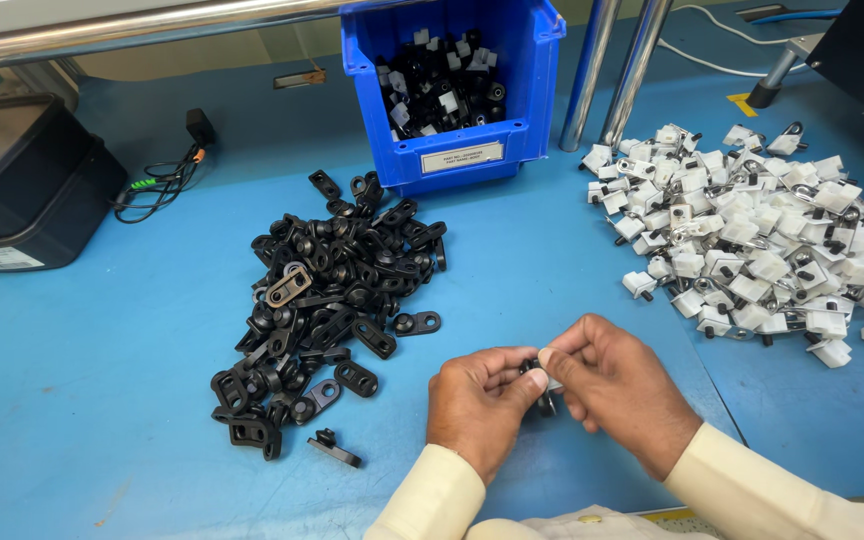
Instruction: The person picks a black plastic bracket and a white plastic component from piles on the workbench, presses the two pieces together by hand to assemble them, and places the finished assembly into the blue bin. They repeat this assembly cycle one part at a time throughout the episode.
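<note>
Both hands meeting low centre, just above the blue table (552, 260). Left hand (477, 400) is curling in, thumb and forefinger pinching a small black part (542, 385); right hand (612, 385) is pinching the same piece from the other side, fingertips pressing a white bit (550, 357) onto its top. Part is mostly hidden btwn the fingers, but what's showing is running roughly up-down, black end poking downward toward the wearer. Can't tell its exact shape.

Room-wise: black bracket pile (327, 300) is sitting near the left hand, w/ a loose bracket (336, 448) close by. White clip heap (762, 245) is spreading to the right, apart from the right hand. Blue bin (452, 90) is sitting well back, chrome posts (617, 70) beside it. Bare table is lying open btwn the piles, straight ahead of the hands.
</note>
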The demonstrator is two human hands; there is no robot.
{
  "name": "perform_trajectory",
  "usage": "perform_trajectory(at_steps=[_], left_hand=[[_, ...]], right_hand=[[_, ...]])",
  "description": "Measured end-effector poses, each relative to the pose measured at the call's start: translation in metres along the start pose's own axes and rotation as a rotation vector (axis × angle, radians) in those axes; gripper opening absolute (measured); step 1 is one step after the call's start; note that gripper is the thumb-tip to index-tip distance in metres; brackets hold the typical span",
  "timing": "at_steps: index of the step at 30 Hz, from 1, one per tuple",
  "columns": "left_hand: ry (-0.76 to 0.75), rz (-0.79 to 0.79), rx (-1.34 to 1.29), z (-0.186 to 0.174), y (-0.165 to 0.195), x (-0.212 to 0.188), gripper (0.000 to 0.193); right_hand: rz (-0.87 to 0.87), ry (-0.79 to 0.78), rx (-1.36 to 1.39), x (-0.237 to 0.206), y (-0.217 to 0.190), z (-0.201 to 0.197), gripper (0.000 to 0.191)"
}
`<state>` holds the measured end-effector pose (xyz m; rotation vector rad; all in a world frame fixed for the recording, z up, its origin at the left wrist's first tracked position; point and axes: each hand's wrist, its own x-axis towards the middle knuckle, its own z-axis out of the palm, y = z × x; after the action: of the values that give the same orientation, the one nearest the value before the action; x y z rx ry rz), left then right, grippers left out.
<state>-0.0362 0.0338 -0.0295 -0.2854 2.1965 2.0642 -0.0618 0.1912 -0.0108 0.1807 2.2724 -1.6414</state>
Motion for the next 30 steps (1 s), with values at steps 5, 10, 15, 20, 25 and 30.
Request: perform_trajectory(at_steps=[5,10,15,20,25,30], left_hand=[[0.015,-0.022,0.102,-0.002,0.008,-0.001,0.034],[0.022,-0.286,0.026,0.001,0.019,-0.006,0.033],[-0.067,-0.287,0.073,-0.004,0.020,-0.002,0.026],[-0.052,-0.341,-0.111,-0.005,0.011,0.008,0.018],[-0.155,-0.364,-0.365,-0.006,0.000,0.005,0.021],[-0.204,-0.342,-0.354,-0.003,0.005,0.002,0.028]], right_hand=[[0.010,0.028,0.032,0.000,-0.006,0.001,0.022],[-0.133,0.090,-0.106,0.001,-0.014,-0.001,0.022],[-0.085,0.003,-0.010,0.002,-0.013,0.002,0.024],[0.069,0.018,0.162,0.004,-0.007,-0.002,0.035],[0.267,-0.091,0.320,0.000,0.003,-0.010,0.044],[0.382,-0.175,0.342,0.011,0.012,-0.017,0.033]])
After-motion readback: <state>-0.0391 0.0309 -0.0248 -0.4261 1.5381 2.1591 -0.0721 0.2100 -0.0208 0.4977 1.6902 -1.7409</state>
